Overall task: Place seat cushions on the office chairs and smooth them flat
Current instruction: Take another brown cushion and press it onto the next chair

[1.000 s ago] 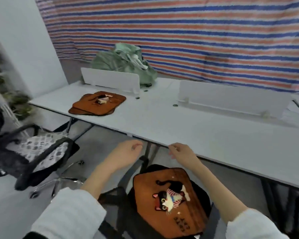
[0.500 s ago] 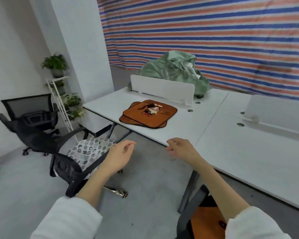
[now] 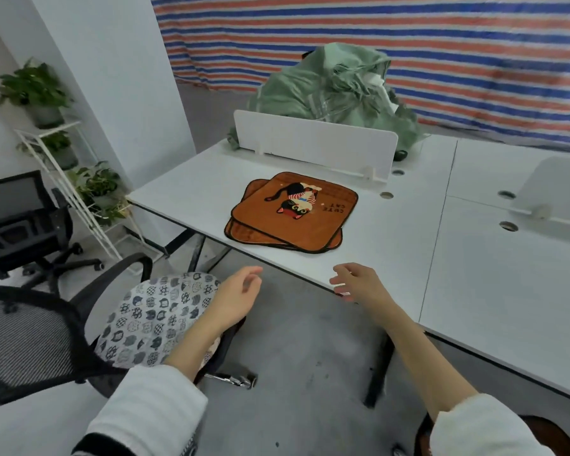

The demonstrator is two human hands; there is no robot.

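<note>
Both hands hung loose-fingered and held nothing at mid-frame: the left hand (image 3: 236,299) over the patterned chair seat (image 3: 152,320), the right hand (image 3: 359,284) at the desk (image 3: 474,274) edge. Above them, the stacked orange cushions (image 3: 292,213) lay flat on the desk.

left grip (image 3: 236,299) relaxed, right grip (image 3: 359,283) relaxed, empty

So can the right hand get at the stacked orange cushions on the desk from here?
Probably yes. The right hand is open and empty at the desk's near edge, and only bare desktop lies between it and the orange cushions. It needs a forward reach.
</note>
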